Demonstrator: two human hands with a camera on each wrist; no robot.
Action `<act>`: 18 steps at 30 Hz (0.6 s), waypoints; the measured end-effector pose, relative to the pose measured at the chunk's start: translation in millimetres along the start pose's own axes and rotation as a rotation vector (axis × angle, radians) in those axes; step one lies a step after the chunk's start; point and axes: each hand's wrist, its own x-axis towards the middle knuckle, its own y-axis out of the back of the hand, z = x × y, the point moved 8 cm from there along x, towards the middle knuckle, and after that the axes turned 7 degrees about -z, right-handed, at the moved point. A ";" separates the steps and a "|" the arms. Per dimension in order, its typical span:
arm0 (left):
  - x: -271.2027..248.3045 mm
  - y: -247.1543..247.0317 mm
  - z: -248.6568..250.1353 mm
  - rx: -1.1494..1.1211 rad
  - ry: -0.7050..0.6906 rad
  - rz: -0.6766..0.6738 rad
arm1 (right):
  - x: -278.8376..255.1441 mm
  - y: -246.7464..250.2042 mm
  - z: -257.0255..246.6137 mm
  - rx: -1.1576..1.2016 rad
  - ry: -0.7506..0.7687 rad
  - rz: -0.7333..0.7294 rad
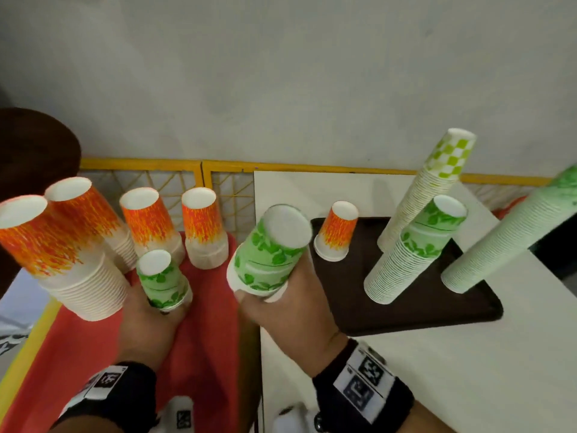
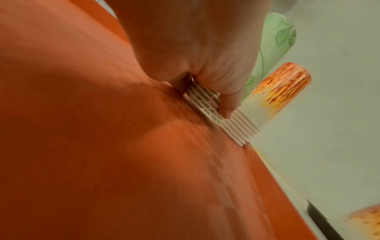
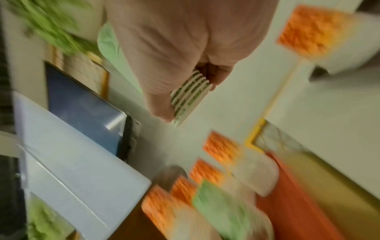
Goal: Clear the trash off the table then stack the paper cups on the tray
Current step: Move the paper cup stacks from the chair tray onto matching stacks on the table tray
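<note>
Gripping small stack of green leaf-print cups (image 1: 164,281), left hand (image 1: 146,323) curls round its rims on red cloth (image 1: 203,339). Right hand (image 1: 281,310) clasps second, lifted green leaf-print stack (image 1: 268,250) by its rims. Beyond left hand: four orange flame-print stacks (image 1: 204,228). Right of right hand: dark tray (image 1: 421,310) on white table (image 1: 452,370), holding lone orange cup (image 1: 335,232) and tall green stacks (image 1: 412,254).

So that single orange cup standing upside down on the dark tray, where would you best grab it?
Grip the single orange cup round its narrower upper half, coming down from above. It stands rim-down on the dark tray with its closed base up, so fingers can wrap the tapered wall. The near side looks open; the tall green stack stands to its right.
</note>
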 end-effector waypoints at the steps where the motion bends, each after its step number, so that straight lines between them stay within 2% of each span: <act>1: -4.5 -2.1 7.2 -0.005 -0.014 -0.006 | -3.5 27.4 -12.3 0.022 0.017 0.029; 3: -13.5 -5.8 20.9 -0.011 -0.022 -0.010 | -9.8 86.1 -33.5 0.002 0.044 0.114; 6: -29.4 -16.0 42.0 -0.022 -0.028 -0.056 | -14.1 177.9 -61.7 -0.166 0.106 0.294; 9: -45.0 -19.5 64.2 -0.029 -0.027 -0.036 | -3.9 245.3 -60.9 -0.281 0.096 0.384; 13: -69.2 -24.1 112.8 -0.038 -0.001 0.035 | 16.1 283.7 -22.3 -0.288 0.018 0.292; 16: -81.5 -32.7 179.9 -0.026 -0.020 0.114 | 23.8 282.8 16.4 -0.317 -0.011 0.173; 18: -84.0 -48.1 235.5 -0.015 -0.070 0.108 | 28.8 278.8 42.8 -0.307 -0.018 0.112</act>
